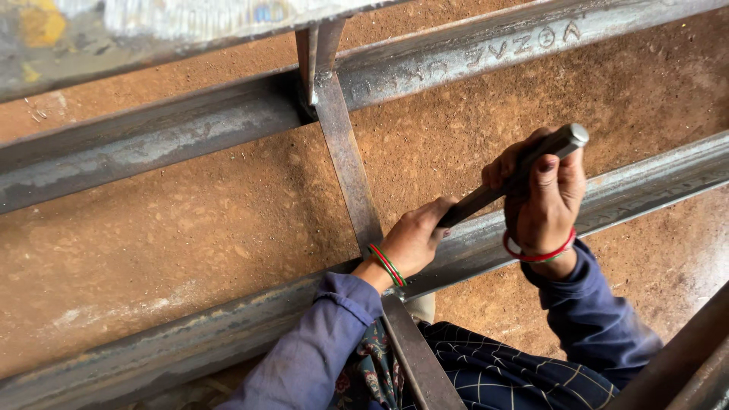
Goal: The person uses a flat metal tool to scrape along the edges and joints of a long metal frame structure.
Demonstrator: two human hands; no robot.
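A grey steel rod (524, 168), like a chisel or punch, slants from upper right down to the lower left. My right hand (545, 193) grips its upper end, and my left hand (414, 239) holds its lower end against the near steel rail (190, 334). The rod's tip is hidden under my left fingers, close to where a flat steel crossbar (345, 152) meets the rail. Both wrists carry red and green bangles and blue sleeves.
A second long steel rail (190, 125) runs across the far side, joined by the crossbar. Reddish-brown dirt ground (190, 228) lies between the rails. Another metal bar (683, 364) crosses the bottom right corner. My patterned clothing fills the bottom centre.
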